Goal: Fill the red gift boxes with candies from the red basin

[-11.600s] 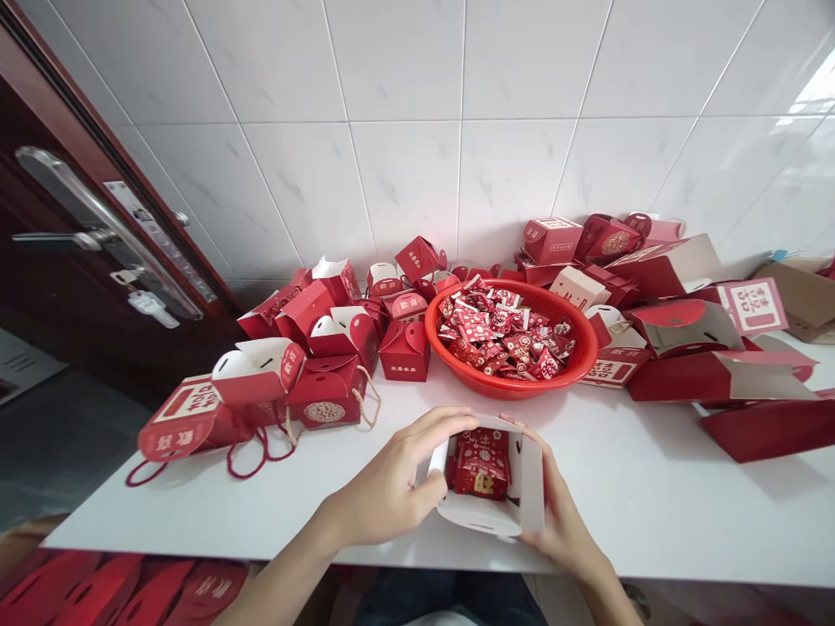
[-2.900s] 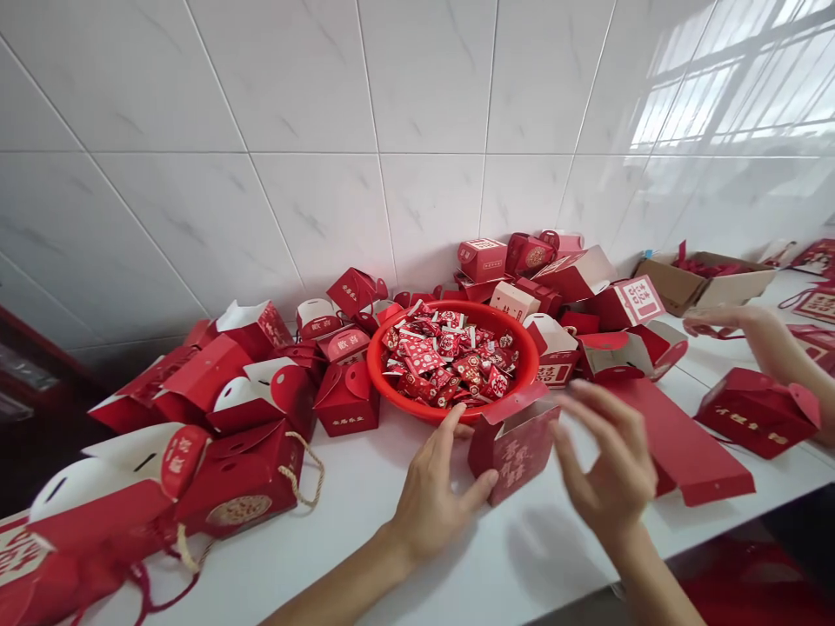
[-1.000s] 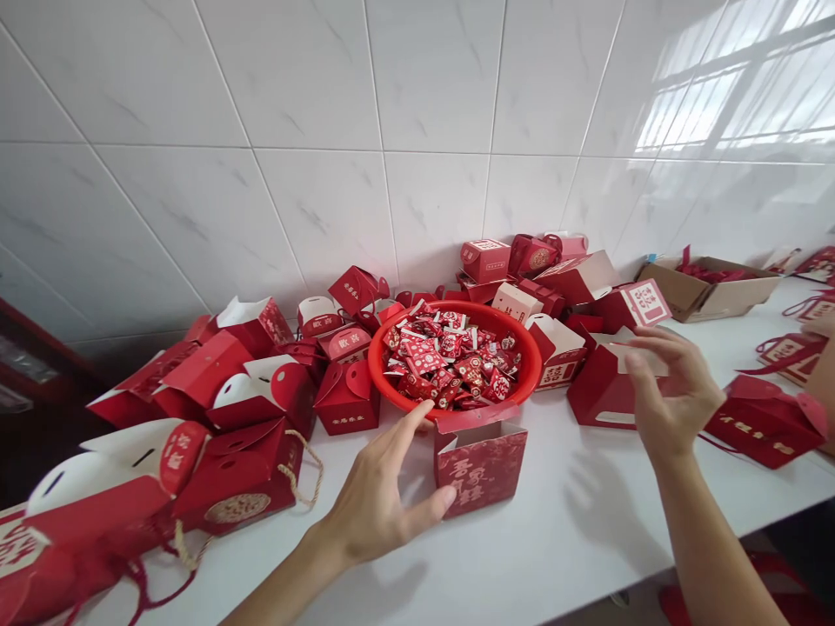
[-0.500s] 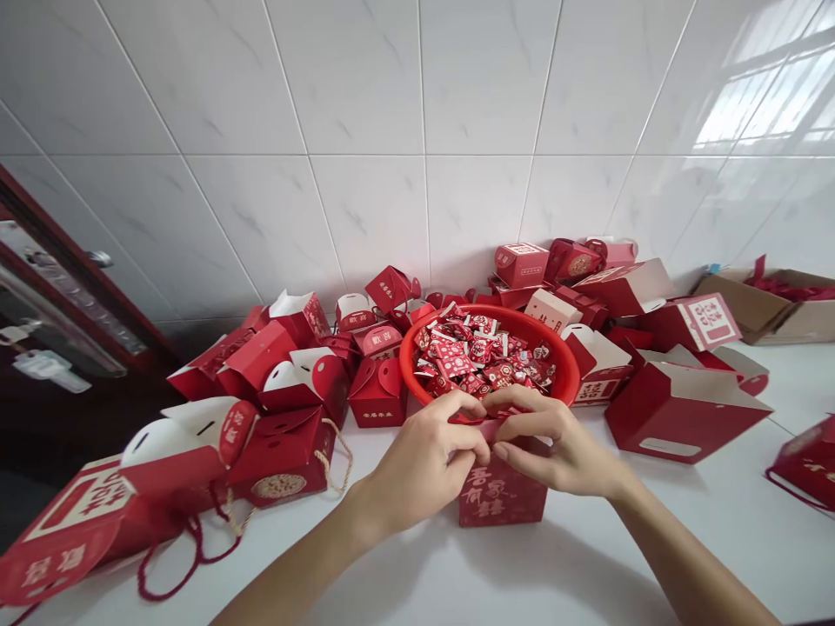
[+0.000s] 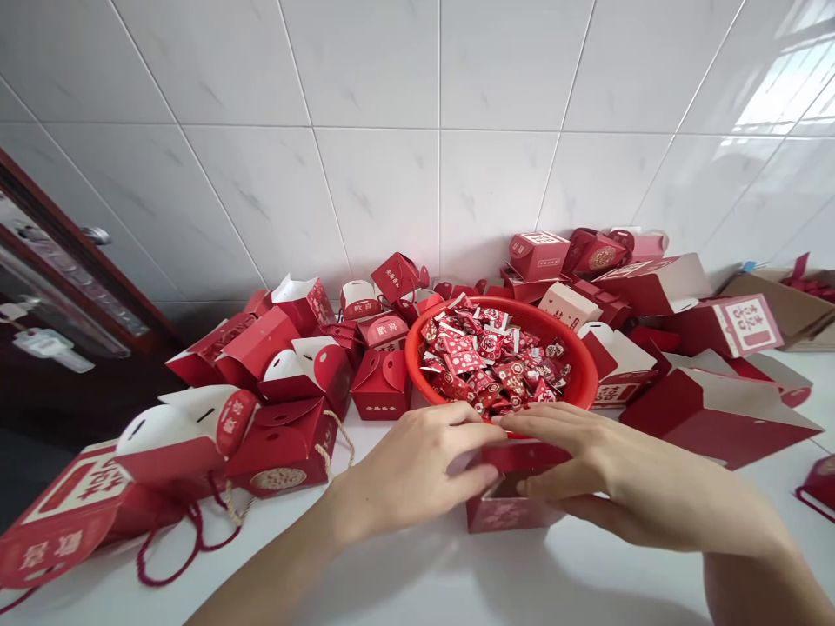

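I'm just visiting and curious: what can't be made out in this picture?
Head view: contents of the small dark-red cardboard box, hidden by its walls and the right hand.
Head view: floor of the round red plastic bowl, hidden under red wrapped packets.
Head view: right end of the brown cardboard carton, cut off by the picture's edge.

Wall [image 5: 371, 69]: pale veined tiles | upper right: window reflection [image 5: 783, 83] | left: dark door [image 5: 71, 417], keys [image 5: 56, 345] | table [image 5: 417, 587]: white

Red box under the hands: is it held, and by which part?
Can't tell. The left hand and right hand are at the top of the red box; they hide whether its upper edges are gripped.
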A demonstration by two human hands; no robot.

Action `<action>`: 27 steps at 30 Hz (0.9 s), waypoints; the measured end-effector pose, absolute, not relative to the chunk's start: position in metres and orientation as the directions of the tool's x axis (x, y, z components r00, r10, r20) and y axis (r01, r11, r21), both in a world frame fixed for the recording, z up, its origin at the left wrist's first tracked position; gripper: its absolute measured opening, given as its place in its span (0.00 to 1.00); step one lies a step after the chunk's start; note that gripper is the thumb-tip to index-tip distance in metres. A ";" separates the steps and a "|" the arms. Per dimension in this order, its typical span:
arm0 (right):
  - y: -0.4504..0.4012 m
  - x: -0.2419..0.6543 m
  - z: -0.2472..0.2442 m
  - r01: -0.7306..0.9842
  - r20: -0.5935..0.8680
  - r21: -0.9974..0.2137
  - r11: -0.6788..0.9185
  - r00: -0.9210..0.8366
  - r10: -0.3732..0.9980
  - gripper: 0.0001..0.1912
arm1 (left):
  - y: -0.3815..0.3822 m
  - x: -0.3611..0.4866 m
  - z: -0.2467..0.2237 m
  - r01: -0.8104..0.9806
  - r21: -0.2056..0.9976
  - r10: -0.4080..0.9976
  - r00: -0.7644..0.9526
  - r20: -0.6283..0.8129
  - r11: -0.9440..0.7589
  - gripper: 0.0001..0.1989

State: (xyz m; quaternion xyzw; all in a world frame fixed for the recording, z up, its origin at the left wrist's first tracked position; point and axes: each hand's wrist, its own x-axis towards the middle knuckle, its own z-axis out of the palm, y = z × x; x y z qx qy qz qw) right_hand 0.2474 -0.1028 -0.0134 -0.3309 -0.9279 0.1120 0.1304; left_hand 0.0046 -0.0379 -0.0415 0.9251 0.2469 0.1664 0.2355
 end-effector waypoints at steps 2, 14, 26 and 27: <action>-0.103 0.245 -0.014 0.586 0.178 -0.265 0.766 -0.751 0.636 0.17 | -0.039 0.007 -0.045 0.362 0.505 0.528 0.816 0.235 -0.783 0.13; -0.087 0.220 -0.031 0.622 0.370 -0.188 0.760 -0.672 0.642 0.12 | -0.007 -0.023 -0.029 0.548 0.491 0.726 0.607 0.323 -0.677 0.14; -0.121 0.164 -0.073 0.533 0.637 0.005 0.846 -0.654 0.408 0.11 | -0.043 -0.056 0.002 0.650 0.355 0.705 0.708 0.039 -0.672 0.05; -0.122 0.163 -0.075 0.541 0.639 0.011 0.841 -0.650 0.411 0.11 | -0.046 -0.057 0.002 0.650 0.327 0.695 0.719 0.027 -0.686 0.06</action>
